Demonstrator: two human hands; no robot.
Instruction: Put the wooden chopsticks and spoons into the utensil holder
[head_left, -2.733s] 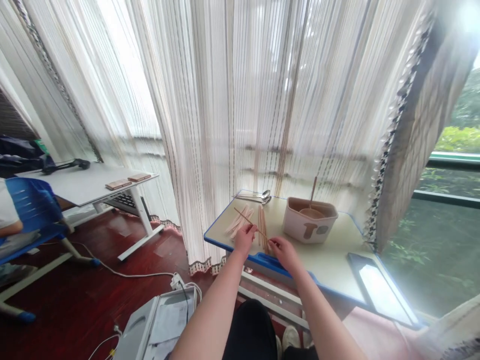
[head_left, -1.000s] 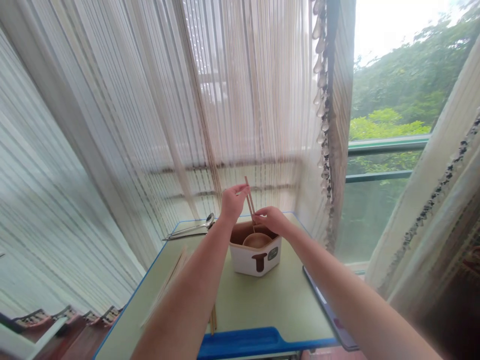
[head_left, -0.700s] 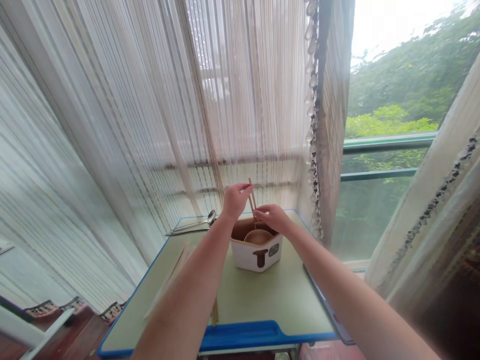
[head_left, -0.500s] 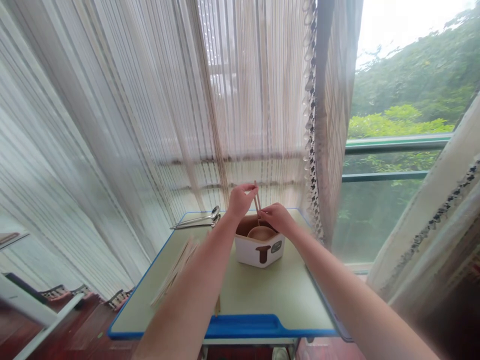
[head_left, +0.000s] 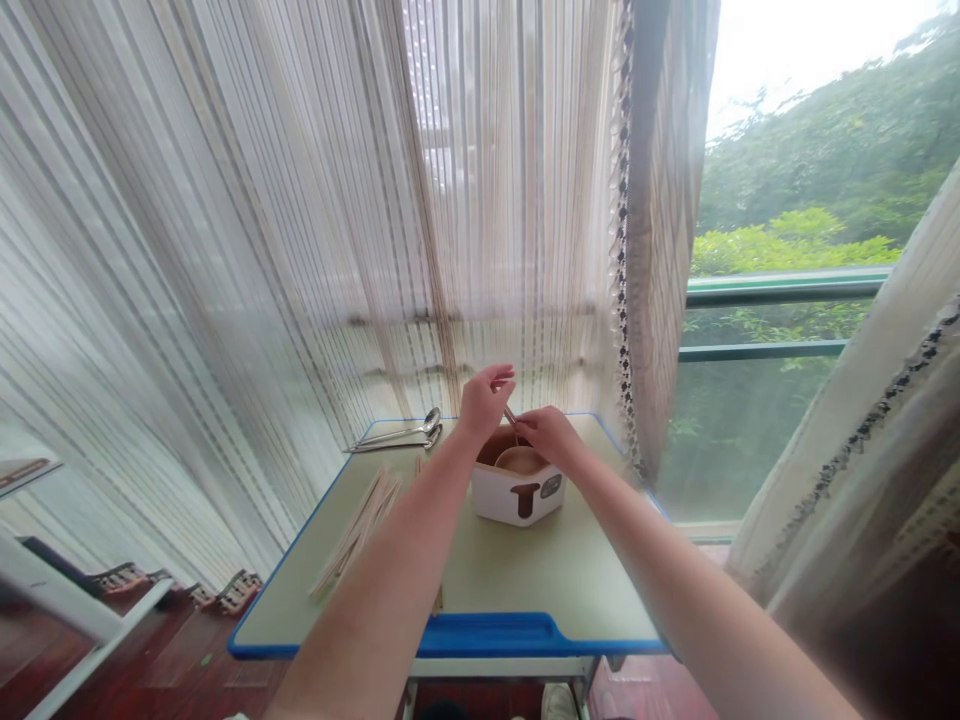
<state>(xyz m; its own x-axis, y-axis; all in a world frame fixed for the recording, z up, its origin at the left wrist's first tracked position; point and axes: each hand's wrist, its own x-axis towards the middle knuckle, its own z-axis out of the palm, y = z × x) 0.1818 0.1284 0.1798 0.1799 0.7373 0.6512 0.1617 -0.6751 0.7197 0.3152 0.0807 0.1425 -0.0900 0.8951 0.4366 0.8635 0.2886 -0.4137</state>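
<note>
A pair of thin wooden chopsticks (head_left: 511, 415) slants up out of a white box (head_left: 517, 503) with a brown inside. My right hand (head_left: 550, 432) pinches them low, just over the box's rim. The upper ends run into my left hand (head_left: 482, 402), which is curled around them with its fingertips slightly parted; those ends are hidden there. Inside the box sits a rounded brown thing (head_left: 521, 460), perhaps a bowl, and the lower chopstick tips reach down near it.
Left of the box, several loose chopsticks (head_left: 358, 530) lie on the blue-edged table (head_left: 525, 580), partly behind my left forearm. Metal spoons (head_left: 405, 434) rest at the back left corner. A striped curtain (head_left: 337, 200) hangs behind the table, with a window (head_left: 795, 250) at right.
The chopsticks have tipped leftward at the top, and their upper ends have gone from showing above my left fingertips to hidden in that hand. My left fingers have loosened a little.
</note>
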